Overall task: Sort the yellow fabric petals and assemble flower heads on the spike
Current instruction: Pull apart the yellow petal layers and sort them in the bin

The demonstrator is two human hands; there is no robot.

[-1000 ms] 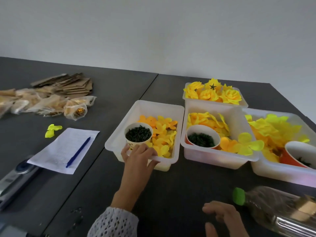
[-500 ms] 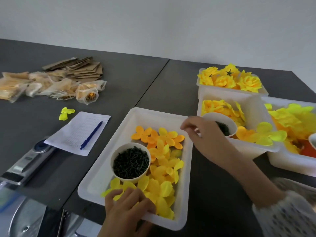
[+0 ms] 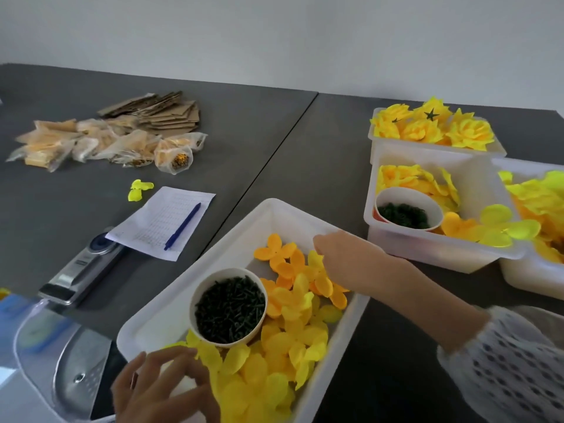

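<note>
Right, near white tray (image 3: 171, 325) sits lower centre of frame, w/ yellow and orange fabric petals (image 3: 293, 325) piled along its right side and a cup of dark green bits (image 3: 229, 306) at its left. Left hand (image 3: 158, 389) at bottom edge, fingers spread and relaxed over the tray's near corner, gripping nothing. Right hand (image 3: 345, 254) reaches in from the right, fingertips down on the petals; can't tell if it pinches one. Finished flower heads (image 3: 433, 126) fill the tray at upper right.
</note>
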